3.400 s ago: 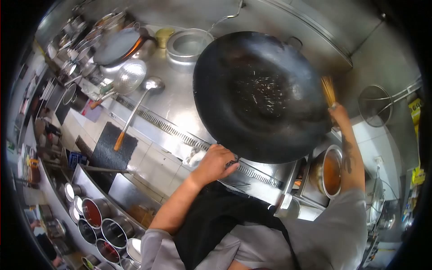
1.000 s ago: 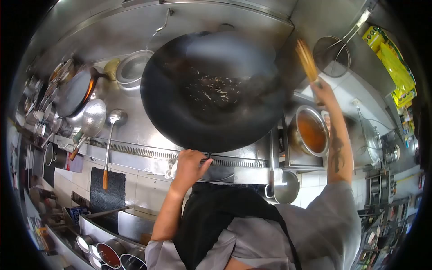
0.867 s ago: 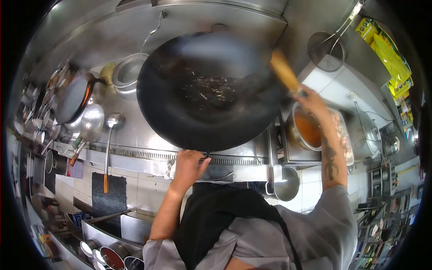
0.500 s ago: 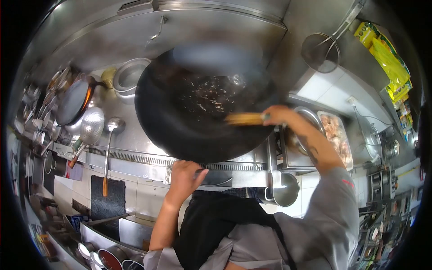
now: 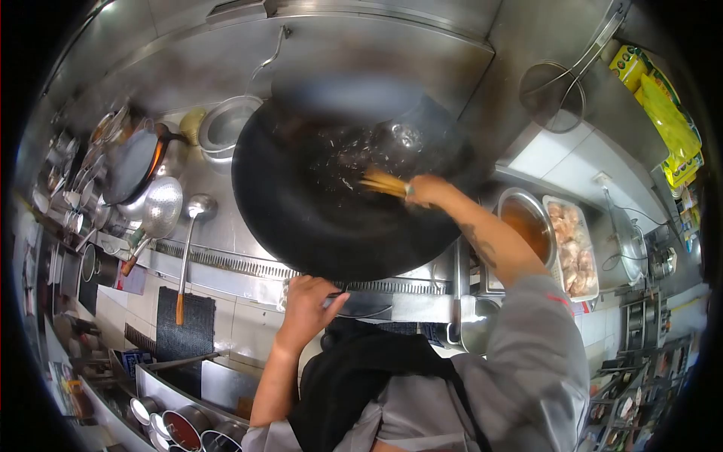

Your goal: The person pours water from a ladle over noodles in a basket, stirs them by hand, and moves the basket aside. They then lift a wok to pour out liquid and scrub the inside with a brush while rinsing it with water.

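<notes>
My right hand (image 5: 426,191) is closed round the end of a bamboo brush (image 5: 385,182), whose bristles point left into a large black wok (image 5: 331,241). Small pale bits (image 5: 354,154) lie in the wok's dark middle, with a shiny wet patch near its far right. At the counter's front edge below the wok, my left hand (image 5: 309,307) has its fingers curled with the thumb stuck out to the right. What it grips there is hard to make out.
A perforated skimmer (image 5: 161,209) and a ladle (image 5: 201,206) lie on the left, by a strainer pot (image 5: 230,128). On the right are a bowl of orange liquid (image 5: 525,226) and a tray of raw meat (image 5: 572,252). A wire strainer (image 5: 552,96) hangs above.
My right hand has moved left and slightly up the image with the brush, deeper over the wok's middle. My left hand remains at the counter edge. The view has shifted slightly.
</notes>
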Demonstrator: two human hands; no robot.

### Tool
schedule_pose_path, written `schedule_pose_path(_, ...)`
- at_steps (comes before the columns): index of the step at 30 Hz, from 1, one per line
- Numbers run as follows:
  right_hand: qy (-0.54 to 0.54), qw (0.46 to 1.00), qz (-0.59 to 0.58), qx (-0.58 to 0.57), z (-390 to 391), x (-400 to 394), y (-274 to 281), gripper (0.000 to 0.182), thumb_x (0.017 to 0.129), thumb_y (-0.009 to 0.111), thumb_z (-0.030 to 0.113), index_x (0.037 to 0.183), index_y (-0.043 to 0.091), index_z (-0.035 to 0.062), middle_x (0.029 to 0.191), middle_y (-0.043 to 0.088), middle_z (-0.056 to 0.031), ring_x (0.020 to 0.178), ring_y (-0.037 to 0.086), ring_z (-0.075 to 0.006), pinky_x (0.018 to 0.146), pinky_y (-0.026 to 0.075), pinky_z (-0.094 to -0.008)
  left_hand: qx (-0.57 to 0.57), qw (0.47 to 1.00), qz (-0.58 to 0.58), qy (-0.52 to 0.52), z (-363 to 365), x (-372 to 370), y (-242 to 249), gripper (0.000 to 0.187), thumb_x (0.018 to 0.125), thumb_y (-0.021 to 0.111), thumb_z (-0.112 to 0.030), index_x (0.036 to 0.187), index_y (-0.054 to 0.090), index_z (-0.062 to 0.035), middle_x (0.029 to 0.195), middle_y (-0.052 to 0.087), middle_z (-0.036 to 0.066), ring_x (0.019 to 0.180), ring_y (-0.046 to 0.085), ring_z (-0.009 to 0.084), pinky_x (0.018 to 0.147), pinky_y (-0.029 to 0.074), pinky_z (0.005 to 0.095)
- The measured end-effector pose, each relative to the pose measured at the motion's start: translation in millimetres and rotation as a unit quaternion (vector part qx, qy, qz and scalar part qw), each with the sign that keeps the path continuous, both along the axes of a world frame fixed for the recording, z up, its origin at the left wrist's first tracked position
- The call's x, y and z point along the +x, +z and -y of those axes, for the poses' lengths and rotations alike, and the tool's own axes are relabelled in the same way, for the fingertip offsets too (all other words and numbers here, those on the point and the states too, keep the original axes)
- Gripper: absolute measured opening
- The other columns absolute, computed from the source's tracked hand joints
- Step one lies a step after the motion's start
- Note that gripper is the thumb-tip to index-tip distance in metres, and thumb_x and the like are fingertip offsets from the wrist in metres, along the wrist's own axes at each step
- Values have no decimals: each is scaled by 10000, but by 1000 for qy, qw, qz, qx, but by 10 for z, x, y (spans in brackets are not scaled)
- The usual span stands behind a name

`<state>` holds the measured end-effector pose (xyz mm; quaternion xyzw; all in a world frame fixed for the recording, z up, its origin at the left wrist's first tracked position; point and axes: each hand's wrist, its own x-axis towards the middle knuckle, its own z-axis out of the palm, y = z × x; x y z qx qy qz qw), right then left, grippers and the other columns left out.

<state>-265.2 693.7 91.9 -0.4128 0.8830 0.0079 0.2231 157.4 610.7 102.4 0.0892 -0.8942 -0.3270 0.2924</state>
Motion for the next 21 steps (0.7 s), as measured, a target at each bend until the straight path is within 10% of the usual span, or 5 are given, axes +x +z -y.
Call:
schedule_pose_path(2, 8, 997, 70, -21, -291, -550, -417, 450, 793, 784, 449, 979, 734, 42, 829, 737, -144, 746, 697, -272, 707, 541, -417, -5, 1000, 8, -4, -19, 33, 8, 179, 769, 819, -171, 747, 668, -78, 693, 622, 51, 663, 564, 264, 694, 418, 398)
schedule_pose_path(8, -189, 907, -340, -162, -952, -1174, 701, 384, 911, 646, 345, 1180, 672, 73, 924, 726, -176, 888, 720, -335, 784, 571, -438, -14, 1000, -2, -14, 86, -7, -44, 186, 776, 813, -176, 747, 664, -68, 692, 625, 60, 667, 572, 272, 690, 426, 404)
schedule_pose_path(11, -338, 883, -61, -320, -1250, -333, 1320, 483, 934, 628, 433, 1191, 668, 26, 875, 725, -179, 861, 733, -312, 713, 580, -440, -19, 999, 3, -27, 170, -66, -175, 186, 779, 808, -174, 756, 663, -60, 702, 634, 68, 679, 583, 279, 697, 430, 406)
schedule_pose_path(16, -384, 746, 86, -538, -1862, 799, 471, 369, 983, 647, 366, 1173, 617, 52, 629, 574, -58, 443, 592, -170, 371, 447, -304, -20, 999, -29, -40, 231, -114, -276, 183, 779, 805, -171, 772, 662, -56, 721, 650, 76, 697, 596, 289, 712, 434, 411)
schedule_pose_path(21, -476, 670, 195, -535, -2389, 1901, -611, 478, 960, 671, 449, 1204, 611, 43, 629, 588, -31, 455, 575, -129, 428, 480, -270, -32, 998, -31, -42, 249, -117, -289, 186, 781, 805, -180, 775, 662, -61, 725, 651, 80, 709, 597, 292, 715, 433, 416)
